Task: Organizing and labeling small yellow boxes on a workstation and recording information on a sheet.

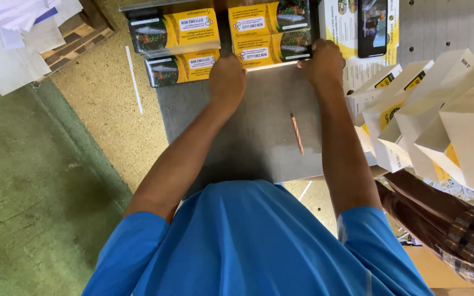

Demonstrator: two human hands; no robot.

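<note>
Head view: my left hand [227, 77] and right hand [321, 61] sit at twelve o'clock on the desk [259, 137], fingers curled against the yellow boxes [270, 33]. I judge a hard shove could topple the white cartons [440, 115] at three o'clock.

Bright even daylight, soft faint shadows, sharp centre, slight wide-angle stretch at edges

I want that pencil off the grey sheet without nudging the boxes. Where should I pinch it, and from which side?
Probably pinch the pencil at mid-shaft, coming straight down from above. It lies flat and alone on the grey sheet, thin and long, between the two forearms, so fingertips either side of its middle should lift it level, clear of the white boxes.
</note>
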